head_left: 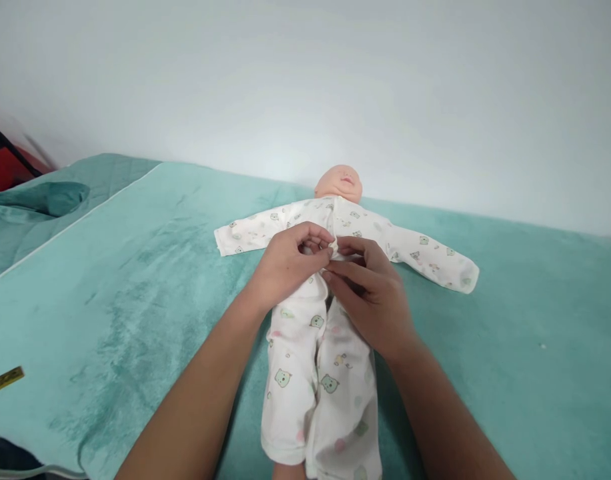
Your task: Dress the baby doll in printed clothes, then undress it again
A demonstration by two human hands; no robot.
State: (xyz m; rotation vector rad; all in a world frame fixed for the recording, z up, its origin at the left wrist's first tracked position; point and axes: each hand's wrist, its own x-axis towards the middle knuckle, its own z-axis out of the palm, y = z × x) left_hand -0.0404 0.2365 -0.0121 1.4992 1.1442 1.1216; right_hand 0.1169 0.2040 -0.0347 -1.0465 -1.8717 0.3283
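A baby doll (pixel 338 181) lies on its back, head toward the wall, dressed in a white romper (pixel 291 360) printed with small green animals. Its sleeves spread out to both sides, and the legs point toward me. Over the doll's belly, my left hand (pixel 298 257) pinches the romper's front edge between thumb and fingers. Close against it, my right hand (pixel 368 290) also has its fingertips closed on the fabric at the front opening. Below my hands the front hangs apart in a narrow gap between the legs. Whatever fastener may be between my fingertips is hidden.
A teal plush sheet (pixel 135 300) covers the surface under the doll. The white wall (pixel 305 87) rises directly behind. At far left lie a folded teal cloth (pixel 40 199), a red and black object (pixel 5 167) and a yellow strip with dark marks (pixel 4 381).
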